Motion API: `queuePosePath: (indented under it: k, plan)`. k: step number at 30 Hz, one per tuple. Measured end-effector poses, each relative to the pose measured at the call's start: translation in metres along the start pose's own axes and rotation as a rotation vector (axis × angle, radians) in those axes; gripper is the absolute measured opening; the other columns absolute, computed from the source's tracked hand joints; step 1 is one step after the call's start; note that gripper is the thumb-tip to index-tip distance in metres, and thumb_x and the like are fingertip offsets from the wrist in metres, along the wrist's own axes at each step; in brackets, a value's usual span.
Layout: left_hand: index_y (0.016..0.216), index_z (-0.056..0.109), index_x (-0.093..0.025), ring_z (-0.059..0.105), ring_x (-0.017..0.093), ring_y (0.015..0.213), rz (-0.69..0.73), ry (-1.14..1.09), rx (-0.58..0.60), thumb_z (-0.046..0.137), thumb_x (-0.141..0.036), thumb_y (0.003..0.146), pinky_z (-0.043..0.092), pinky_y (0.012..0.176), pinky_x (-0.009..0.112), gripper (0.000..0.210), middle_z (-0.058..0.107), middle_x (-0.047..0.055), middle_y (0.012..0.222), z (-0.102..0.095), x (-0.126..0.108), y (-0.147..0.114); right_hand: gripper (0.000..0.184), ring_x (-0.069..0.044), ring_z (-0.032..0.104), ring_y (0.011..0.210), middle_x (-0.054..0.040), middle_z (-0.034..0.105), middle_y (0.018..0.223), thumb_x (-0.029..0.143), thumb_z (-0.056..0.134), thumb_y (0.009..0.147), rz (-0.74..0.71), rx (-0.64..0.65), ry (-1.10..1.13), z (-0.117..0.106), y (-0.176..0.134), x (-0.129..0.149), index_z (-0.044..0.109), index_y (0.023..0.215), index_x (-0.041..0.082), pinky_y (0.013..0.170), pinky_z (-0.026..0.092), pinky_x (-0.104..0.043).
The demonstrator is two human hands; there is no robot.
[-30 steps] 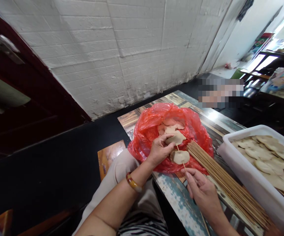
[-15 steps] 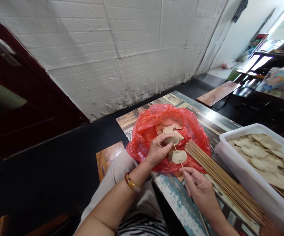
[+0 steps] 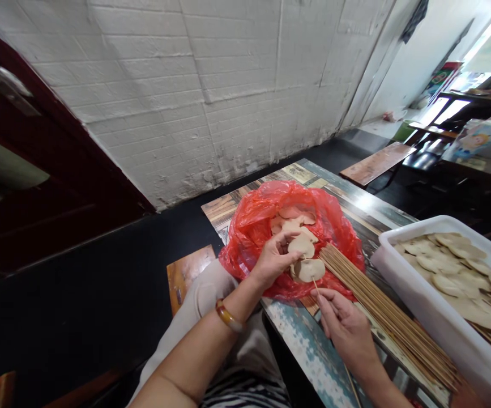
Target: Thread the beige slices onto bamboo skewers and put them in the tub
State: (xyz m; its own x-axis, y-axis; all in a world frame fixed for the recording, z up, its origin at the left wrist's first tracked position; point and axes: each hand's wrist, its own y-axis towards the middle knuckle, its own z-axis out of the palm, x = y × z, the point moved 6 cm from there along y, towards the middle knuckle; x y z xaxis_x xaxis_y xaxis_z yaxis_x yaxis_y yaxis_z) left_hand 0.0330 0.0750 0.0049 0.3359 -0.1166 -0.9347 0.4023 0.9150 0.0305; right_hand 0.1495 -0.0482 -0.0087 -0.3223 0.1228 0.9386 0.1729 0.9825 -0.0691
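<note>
My left hand is closed on a pale beige round slice, pinching its edge over the open red plastic bag. Between my two hands a second slice is threaded on a thin wooden skewer. My right hand grips that skewer below the slice, and its lower end runs down past my palm. More slices lie inside the bag. Close to my right hand, a bundle of bare skewers rests on the table with its tips over the bag.
A white plastic tub with several skewered slices stands at the right on the patterned table. Beyond it are a wooden bench and another table with goods. A stool is beside my leg; a white wall rises ahead.
The slice in my left hand has turned to show its flat face, and lies nearer the skewer's tip. The threaded slice has shifted slightly. My right hand stays almost still.
</note>
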Motion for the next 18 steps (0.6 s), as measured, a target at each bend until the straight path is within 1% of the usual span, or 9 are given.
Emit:
queuePosePath:
  k: [3,8,11,14,18]
  plan:
    - [0.108,0.055,-0.017,0.057,0.012,0.077,-0.015,-0.035,-0.003,0.07,-0.021,0.063,0.044,0.066,0.02,0.048,0.061,0.004,0.091,0.0,0.0,-0.001,0.029,-0.011,0.042,0.039,0.007,0.042,0.045,0.039,0.046,0.084,-0.028,-0.026,-0.052,-0.002,0.0,0.001,0.06,0.095,0.016,0.041,0.034,-0.022]
    - [0.107,0.053,-0.015,0.057,0.009,0.063,-0.056,-0.11,-0.046,0.07,-0.027,0.064,0.043,0.059,0.02,0.048,0.062,0.002,0.078,-0.002,0.003,0.0,0.03,-0.012,0.049,0.042,0.0021,0.054,0.05,0.039,0.045,0.084,-0.07,-0.059,-0.127,-0.003,0.0,0.004,0.062,0.092,0.016,0.04,0.037,-0.022]
    - [0.105,0.054,-0.014,0.058,0.009,0.06,-0.074,-0.173,-0.077,0.072,-0.029,0.062,0.043,0.057,0.019,0.049,0.063,0.002,0.074,-0.004,0.003,0.001,0.03,-0.013,0.053,0.042,0.0005,0.059,0.052,0.037,0.044,0.084,-0.108,-0.069,-0.189,-0.005,-0.001,0.007,0.064,0.092,0.016,0.04,0.038,-0.022]
    - [0.102,0.055,-0.013,0.058,0.01,0.059,-0.088,-0.205,-0.097,0.072,-0.03,0.061,0.043,0.056,0.018,0.048,0.063,0.002,0.071,-0.005,0.002,0.002,0.03,-0.014,0.058,0.047,-0.002,0.064,0.057,0.035,0.045,0.084,-0.138,-0.081,-0.228,-0.007,0.0,0.01,0.065,0.092,0.015,0.043,0.042,-0.022]
    - [0.102,0.055,-0.012,0.056,0.008,0.053,-0.114,-0.228,-0.099,0.074,-0.028,0.06,0.043,0.053,0.018,0.049,0.06,-0.001,0.065,-0.005,0.003,0.002,0.03,-0.016,0.064,0.057,-0.0055,0.068,0.066,0.034,0.047,0.083,-0.168,-0.112,-0.246,-0.009,0.002,0.013,0.067,0.092,0.013,0.048,0.047,-0.021]
